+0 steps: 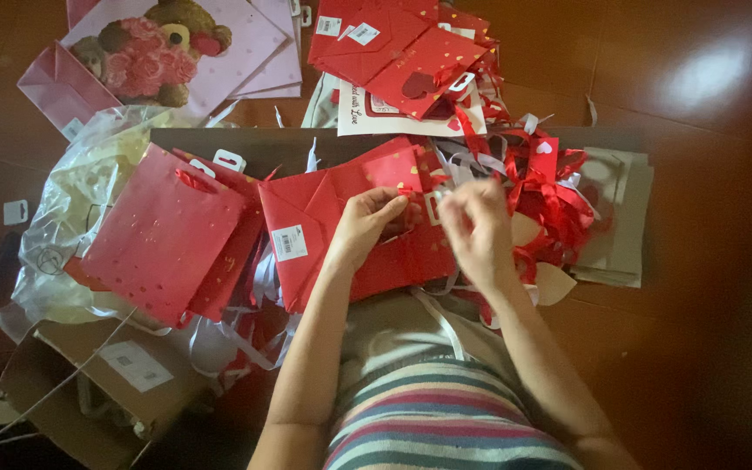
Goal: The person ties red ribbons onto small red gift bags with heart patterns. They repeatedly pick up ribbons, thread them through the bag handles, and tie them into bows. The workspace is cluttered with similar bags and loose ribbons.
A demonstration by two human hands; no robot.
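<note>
Spread across brown cardboard [219, 139] on the floor: flat red gift bags [163, 231] finished at left, tangled ribbons [550, 187] waiting at right. Centre, one red paper bag [324, 213] lying flat, pinched at its top edge by closed left hand [367, 222]. Right hand [476, 222] closed on a white tag [435, 207] just beside. Seemingly midway through the pile.

R hand [478, 228] blurred, cardboard box [89, 392] cut off at btm edge
</note>
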